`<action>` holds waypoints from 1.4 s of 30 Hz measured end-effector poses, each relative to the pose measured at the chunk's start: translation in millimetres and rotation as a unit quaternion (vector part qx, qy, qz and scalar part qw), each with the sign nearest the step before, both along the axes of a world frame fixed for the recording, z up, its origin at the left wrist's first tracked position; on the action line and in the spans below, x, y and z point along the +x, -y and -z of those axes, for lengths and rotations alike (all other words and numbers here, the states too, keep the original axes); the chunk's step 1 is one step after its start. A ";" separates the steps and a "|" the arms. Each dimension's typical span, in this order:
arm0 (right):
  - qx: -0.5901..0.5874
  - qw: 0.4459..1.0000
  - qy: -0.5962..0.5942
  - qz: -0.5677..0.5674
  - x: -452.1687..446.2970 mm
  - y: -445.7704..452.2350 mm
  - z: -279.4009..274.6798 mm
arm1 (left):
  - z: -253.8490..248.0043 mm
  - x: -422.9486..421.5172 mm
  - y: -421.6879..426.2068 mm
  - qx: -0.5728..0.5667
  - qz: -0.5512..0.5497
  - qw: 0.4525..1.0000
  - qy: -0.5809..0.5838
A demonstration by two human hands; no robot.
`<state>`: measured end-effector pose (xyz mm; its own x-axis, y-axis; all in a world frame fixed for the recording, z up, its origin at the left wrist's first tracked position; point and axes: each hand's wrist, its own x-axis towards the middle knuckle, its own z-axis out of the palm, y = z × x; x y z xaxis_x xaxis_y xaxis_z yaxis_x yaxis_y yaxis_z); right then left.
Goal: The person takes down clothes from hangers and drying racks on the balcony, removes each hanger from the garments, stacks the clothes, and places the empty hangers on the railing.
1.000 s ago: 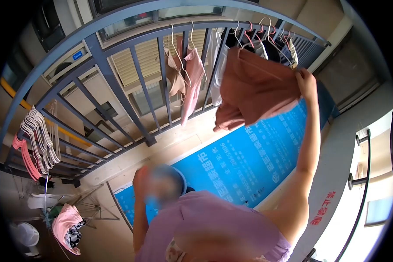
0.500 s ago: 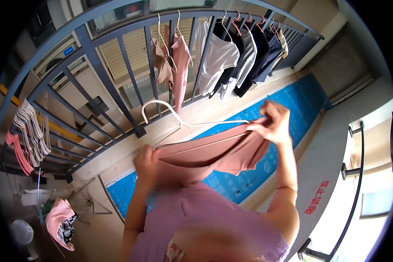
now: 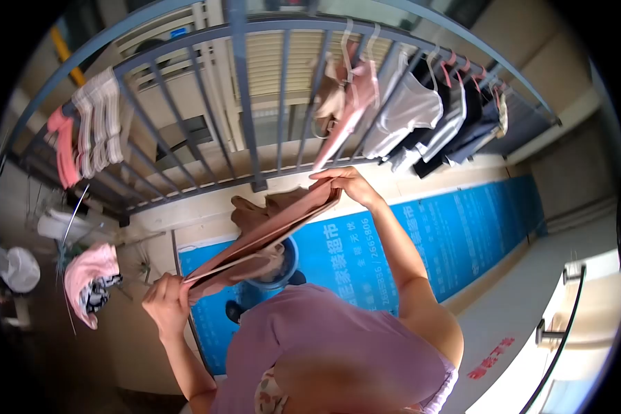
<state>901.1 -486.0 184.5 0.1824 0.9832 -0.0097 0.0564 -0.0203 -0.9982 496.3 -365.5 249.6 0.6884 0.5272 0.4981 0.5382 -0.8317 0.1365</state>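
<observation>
Blue sheeting point(image 3: 421, 255) bears a bucket point(image 3: 291, 266), contents unclear, beneath the brown garment point(image 3: 261, 240) your left hand point(image 3: 167, 302) and right hand point(image 3: 348, 185) grip.

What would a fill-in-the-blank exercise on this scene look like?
The garment spans the gap ____ the left hand and the right hand.
The hand nearer the hanging clothes is the ____ one.
The floor covering is coloured ____.
The bunched hangers are white and ____.
Missing words: between; right; blue; pink.

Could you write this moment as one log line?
left hand: grips brown garment | right hand: grips its other end | garment: spans both hands | blue bucket: partly hidden by garment | railing: bears hanging clothes
</observation>
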 end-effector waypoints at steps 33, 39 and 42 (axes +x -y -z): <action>-0.005 0.981 -0.182 -0.069 -382.0 -454.2 -149.0 | 49.8 -358.9 -89.7 -0.108 -0.254 0.815 0.509; -0.046 0.967 -0.249 -0.005 -444.0 -538.4 -129.4 | 41.1 -332.1 -105.4 -0.125 -0.246 0.840 0.467; -0.044 0.959 -0.277 0.043 -470.4 -555.2 -123.9 | 46.8 -322.1 -109.8 -0.124 -0.245 0.835 0.477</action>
<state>430.7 69.2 308.4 0.2061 0.9555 -0.2111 -0.4870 -0.0870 -0.8690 174.2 -255.7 202.8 -0.2881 0.7979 0.5295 0.3532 -0.4254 0.8332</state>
